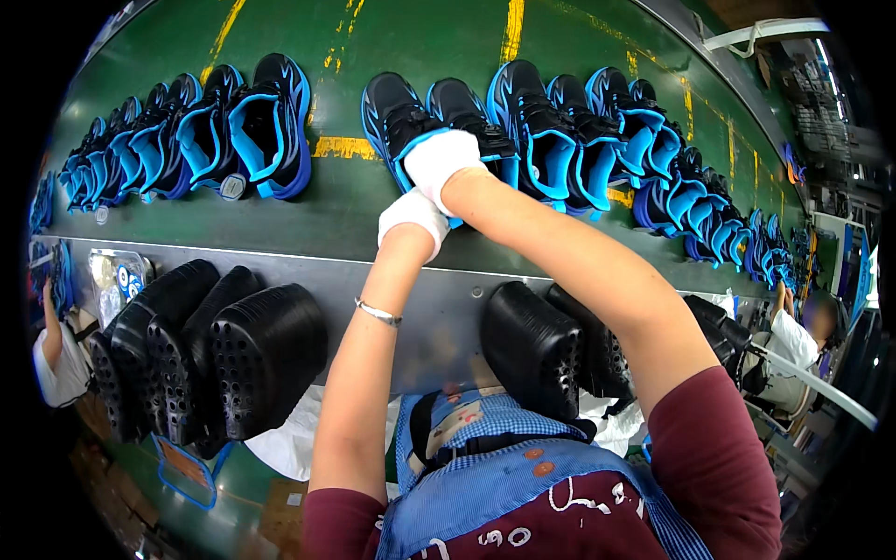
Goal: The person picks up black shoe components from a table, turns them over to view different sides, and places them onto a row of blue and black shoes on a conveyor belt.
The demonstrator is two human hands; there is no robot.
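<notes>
Apparently to brace it, the gloved right hand lies over the collar of a black-and-blue shoe and the left hand sits against the right one at the near, heel end; their undersides are hidden, so I cannot tell how closed either is or what it grips. The shoe stands on the green work surface, its long axis running near to far, toe pointing far and slightly left. Beyond, a neighbouring shoe just right also opens near, presumably for easy reach.
</notes>
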